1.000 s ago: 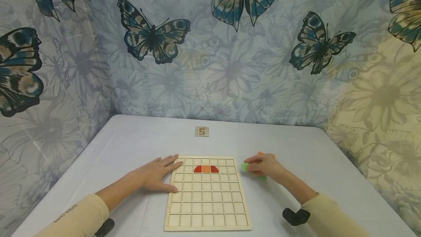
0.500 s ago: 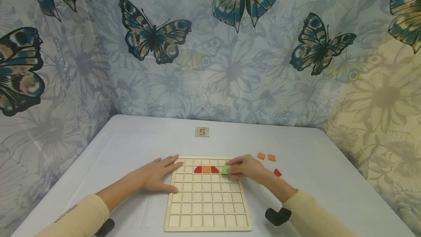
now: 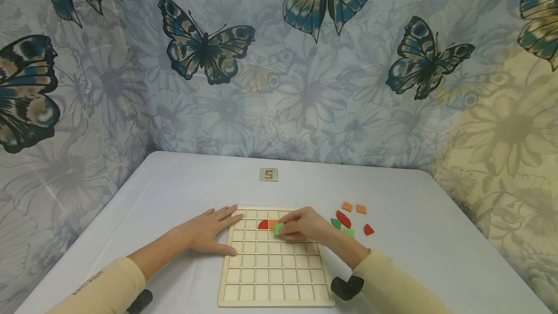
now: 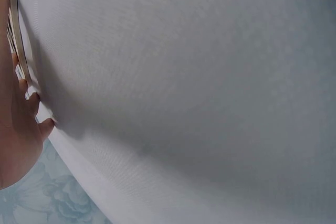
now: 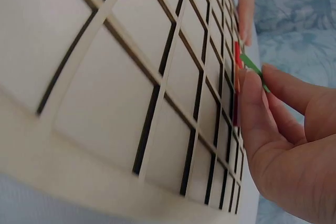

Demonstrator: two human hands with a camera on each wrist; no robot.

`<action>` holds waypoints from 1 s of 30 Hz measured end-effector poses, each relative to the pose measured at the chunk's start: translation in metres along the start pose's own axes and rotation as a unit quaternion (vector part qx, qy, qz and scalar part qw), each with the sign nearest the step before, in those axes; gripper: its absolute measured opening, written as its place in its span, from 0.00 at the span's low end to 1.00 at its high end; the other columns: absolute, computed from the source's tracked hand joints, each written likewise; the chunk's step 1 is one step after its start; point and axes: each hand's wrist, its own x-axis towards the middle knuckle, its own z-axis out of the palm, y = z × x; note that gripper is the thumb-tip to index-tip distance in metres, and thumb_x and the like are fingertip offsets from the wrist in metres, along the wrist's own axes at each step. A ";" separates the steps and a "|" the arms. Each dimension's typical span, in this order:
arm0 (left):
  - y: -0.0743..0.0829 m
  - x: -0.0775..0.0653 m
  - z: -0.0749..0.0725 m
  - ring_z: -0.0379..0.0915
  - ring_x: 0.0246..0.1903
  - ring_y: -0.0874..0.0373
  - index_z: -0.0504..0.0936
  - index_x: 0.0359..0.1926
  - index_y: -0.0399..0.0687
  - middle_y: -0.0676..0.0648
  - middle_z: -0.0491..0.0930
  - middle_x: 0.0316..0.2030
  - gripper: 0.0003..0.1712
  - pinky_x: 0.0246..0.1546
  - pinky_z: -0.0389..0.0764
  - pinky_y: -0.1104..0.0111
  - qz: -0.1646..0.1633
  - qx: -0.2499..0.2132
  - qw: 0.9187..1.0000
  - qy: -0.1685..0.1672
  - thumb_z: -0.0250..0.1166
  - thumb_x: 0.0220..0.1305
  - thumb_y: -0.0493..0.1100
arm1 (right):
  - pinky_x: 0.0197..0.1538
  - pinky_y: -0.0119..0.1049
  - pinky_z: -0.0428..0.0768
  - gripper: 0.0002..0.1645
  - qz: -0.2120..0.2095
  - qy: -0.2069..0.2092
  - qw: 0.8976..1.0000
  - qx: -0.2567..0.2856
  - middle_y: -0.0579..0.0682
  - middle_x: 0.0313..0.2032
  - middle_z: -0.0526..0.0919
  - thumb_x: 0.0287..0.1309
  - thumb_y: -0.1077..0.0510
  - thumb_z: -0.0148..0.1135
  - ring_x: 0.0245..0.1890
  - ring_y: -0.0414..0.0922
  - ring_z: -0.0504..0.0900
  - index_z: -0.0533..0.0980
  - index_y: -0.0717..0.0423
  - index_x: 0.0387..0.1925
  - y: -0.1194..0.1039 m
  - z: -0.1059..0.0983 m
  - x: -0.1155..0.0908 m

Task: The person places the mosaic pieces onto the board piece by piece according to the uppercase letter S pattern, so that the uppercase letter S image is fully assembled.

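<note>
A wooden grid board [image 3: 261, 275] lies on the table. My left hand [image 3: 209, 233] rests along its left edge with fingers spread. My right hand [image 3: 306, 224] pinches a light green tile [image 3: 278, 229] between thumb and fingers, above the board's second and third rows. In the right wrist view the green tile [image 5: 253, 71] is tilted, seen nearly edge-on. Set in the second row are a red rounded piece [image 3: 263, 224] and an orange square tile [image 3: 272, 224]. My right hand hides the red piece to their right in the head view.
Right of the board lie loose pieces: orange squares [image 3: 361, 209], red pieces [image 3: 343, 219], a dark green piece [image 3: 336, 223] and a light green one [image 3: 348, 232]. A small card [image 3: 268, 174] with an S-like pattern lies at the back. A butterfly-print cloth hangs behind.
My right hand has moved left from the loose pieces to over the board, carrying the light green tile. The loose pieces are uncovered. My left hand has stayed in place.
</note>
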 end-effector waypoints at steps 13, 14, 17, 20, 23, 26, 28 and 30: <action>0.001 0.001 0.001 0.46 0.70 0.46 0.54 0.74 0.52 0.43 0.46 0.73 0.55 0.64 0.51 0.46 -0.011 -0.001 1.000 -0.003 0.52 0.54 0.78 | 0.35 0.35 0.82 0.17 0.022 0.004 1.000 0.017 0.54 0.34 0.84 0.51 0.67 0.70 0.30 0.45 0.85 0.80 0.67 0.44 -0.005 0.026 0.007; 0.001 0.001 0.001 0.46 0.70 0.46 0.54 0.74 0.52 0.43 0.46 0.73 0.55 0.65 0.51 0.46 -0.011 0.000 1.000 -0.003 0.52 0.54 0.78 | 0.34 0.35 0.82 0.17 0.025 0.008 1.000 0.015 0.54 0.33 0.84 0.51 0.67 0.70 0.30 0.45 0.85 0.80 0.67 0.44 -0.005 0.028 0.007; 0.001 0.001 0.001 0.46 0.70 0.46 0.54 0.74 0.52 0.44 0.46 0.73 0.55 0.65 0.51 0.46 -0.013 0.001 1.000 -0.005 0.52 0.54 0.78 | 0.33 0.34 0.82 0.17 0.031 0.017 0.999 0.012 0.53 0.32 0.84 0.50 0.67 0.70 0.28 0.44 0.85 0.80 0.66 0.44 -0.006 0.032 0.007; 0.001 0.001 0.001 0.45 0.70 0.46 0.54 0.74 0.52 0.44 0.46 0.73 0.55 0.65 0.51 0.46 -0.014 0.000 1.000 -0.006 0.51 0.54 0.78 | 0.32 0.34 0.82 0.16 0.032 0.023 0.999 0.010 0.53 0.31 0.84 0.50 0.67 0.70 0.27 0.44 0.85 0.80 0.67 0.43 -0.006 0.035 0.008; 0.001 0.001 0.000 0.45 0.70 0.46 0.54 0.74 0.52 0.43 0.46 0.73 0.55 0.65 0.51 0.46 -0.013 -0.001 1.000 -0.007 0.52 0.55 0.78 | 0.32 0.34 0.82 0.15 0.026 0.024 0.999 0.006 0.53 0.32 0.84 0.50 0.67 0.70 0.27 0.43 0.85 0.80 0.67 0.42 -0.006 0.037 0.008; 0.002 0.001 0.000 0.45 0.70 0.46 0.54 0.74 0.51 0.43 0.46 0.73 0.55 0.65 0.51 0.46 -0.012 -0.002 1.000 -0.007 0.52 0.55 0.78 | 0.33 0.34 0.82 0.15 0.016 0.026 1.000 0.000 0.53 0.33 0.83 0.50 0.67 0.70 0.28 0.43 0.85 0.81 0.66 0.42 -0.006 0.038 0.008; 0.002 0.000 -0.001 0.45 0.70 0.45 0.54 0.74 0.51 0.43 0.46 0.73 0.55 0.65 0.51 0.46 -0.011 -0.004 1.000 -0.006 0.52 0.55 0.78 | 0.34 0.34 0.82 0.14 0.012 0.029 0.999 -0.008 0.53 0.33 0.83 0.50 0.67 0.70 0.28 0.43 0.84 0.81 0.66 0.41 -0.007 0.039 0.007; 0.002 0.000 -0.001 0.45 0.70 0.45 0.54 0.74 0.51 0.43 0.46 0.73 0.55 0.65 0.51 0.46 -0.010 -0.004 1.000 -0.006 0.52 0.55 0.77 | 0.33 0.34 0.82 0.14 0.011 0.034 0.999 -0.017 0.52 0.33 0.83 0.50 0.67 0.71 0.28 0.42 0.84 0.82 0.66 0.41 -0.008 0.040 0.006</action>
